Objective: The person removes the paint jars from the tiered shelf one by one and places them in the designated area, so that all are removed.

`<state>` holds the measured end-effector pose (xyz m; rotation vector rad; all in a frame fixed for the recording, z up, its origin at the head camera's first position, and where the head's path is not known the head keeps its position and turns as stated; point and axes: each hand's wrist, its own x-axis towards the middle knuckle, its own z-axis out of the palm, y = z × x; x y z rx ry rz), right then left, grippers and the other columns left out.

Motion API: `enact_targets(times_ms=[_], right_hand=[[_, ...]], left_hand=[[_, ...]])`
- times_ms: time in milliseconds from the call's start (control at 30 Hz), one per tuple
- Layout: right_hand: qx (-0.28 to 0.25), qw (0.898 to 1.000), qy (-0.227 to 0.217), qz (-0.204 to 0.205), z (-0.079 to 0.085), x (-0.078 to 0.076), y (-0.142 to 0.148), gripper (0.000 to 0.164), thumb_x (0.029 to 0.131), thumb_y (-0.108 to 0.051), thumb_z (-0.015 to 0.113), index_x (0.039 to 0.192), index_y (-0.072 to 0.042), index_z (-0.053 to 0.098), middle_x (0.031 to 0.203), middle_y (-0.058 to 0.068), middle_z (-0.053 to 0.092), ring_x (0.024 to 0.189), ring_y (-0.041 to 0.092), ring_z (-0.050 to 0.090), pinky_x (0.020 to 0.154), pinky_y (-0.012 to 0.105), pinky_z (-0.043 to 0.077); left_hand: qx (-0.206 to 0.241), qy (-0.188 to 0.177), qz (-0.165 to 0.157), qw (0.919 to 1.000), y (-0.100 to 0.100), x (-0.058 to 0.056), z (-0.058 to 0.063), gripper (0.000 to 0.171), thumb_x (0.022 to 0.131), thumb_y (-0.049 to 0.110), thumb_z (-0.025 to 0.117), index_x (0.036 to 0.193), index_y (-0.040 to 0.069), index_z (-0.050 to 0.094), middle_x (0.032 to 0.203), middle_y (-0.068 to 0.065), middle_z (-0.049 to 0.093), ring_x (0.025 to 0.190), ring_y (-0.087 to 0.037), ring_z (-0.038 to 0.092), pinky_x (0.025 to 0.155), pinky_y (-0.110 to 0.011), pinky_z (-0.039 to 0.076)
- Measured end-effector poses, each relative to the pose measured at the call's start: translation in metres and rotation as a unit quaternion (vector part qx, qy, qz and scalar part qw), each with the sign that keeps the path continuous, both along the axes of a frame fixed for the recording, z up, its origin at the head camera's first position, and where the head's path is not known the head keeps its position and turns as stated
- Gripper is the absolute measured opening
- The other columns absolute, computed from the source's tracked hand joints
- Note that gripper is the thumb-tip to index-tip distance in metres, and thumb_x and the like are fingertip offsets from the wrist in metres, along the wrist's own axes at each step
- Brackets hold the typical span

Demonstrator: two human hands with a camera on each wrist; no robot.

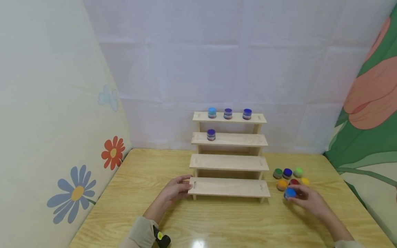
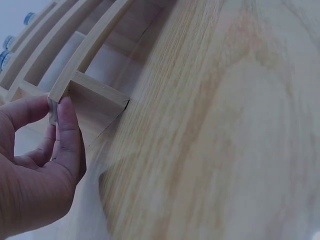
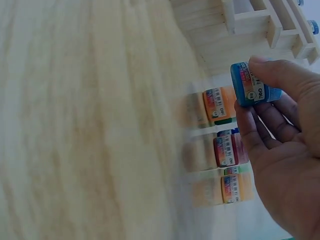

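Observation:
At the left end of a stepped wooden shelf [image 1: 229,187], my left hand [image 1: 173,191] pinches the edge of the lowest board between thumb and finger, as the left wrist view shows up close. My right hand [image 1: 311,201] holds a small blue paint jar [image 1: 289,194] to the right of the shelf. In the right wrist view the blue jar's printed label faces the camera, with the thumb on one side and fingers on the other. Just behind it stand an orange paint jar [image 1: 282,185], a dark red one [image 1: 293,182] and a yellow one [image 1: 305,181].
Farther back on the wooden table [image 1: 217,220] are a dark green jar [image 1: 277,173], a dark blue jar [image 1: 287,173] and a light green jar [image 1: 298,172]. Three jars stand on the top board; a purple jar [image 1: 211,135] sits on the board below. A white cloth [image 1: 173,75] hangs behind.

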<state>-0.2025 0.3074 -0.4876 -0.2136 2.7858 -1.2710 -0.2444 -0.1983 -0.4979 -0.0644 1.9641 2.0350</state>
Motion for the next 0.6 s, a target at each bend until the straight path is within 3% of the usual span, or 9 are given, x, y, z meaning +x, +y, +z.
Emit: enact_targets(times_ms=[233,600], right_hand=[[-0.010,0.999,-0.028,-0.014,-0.008,0.000,-0.001,0.054,0.090,-0.026,0.078,0.133,0.002,0.060,0.133,0.030,0.056,0.115,0.042,0.062,0.092,0.045,0.056],[-0.010,0.999,-0.027,0.012,-0.013,-0.002,-0.002,0.048,0.090,-0.020,0.078,0.128,0.005,0.061,0.127,0.025,0.062,0.110,0.035,0.064,0.091,0.045,0.056]], left_hand=[[-0.003,-0.002,0.000,1.0000,-0.001,0.001,0.001,0.059,0.095,0.001,0.064,0.148,-0.008,0.040,0.118,-0.014,0.063,0.086,-0.014,0.066,0.070,-0.025,0.054],[0.000,0.003,-0.002,1.0000,-0.001,0.001,0.002,0.059,0.096,0.002,0.064,0.149,-0.008,0.040,0.117,-0.014,0.062,0.088,-0.015,0.066,0.071,-0.025,0.055]])
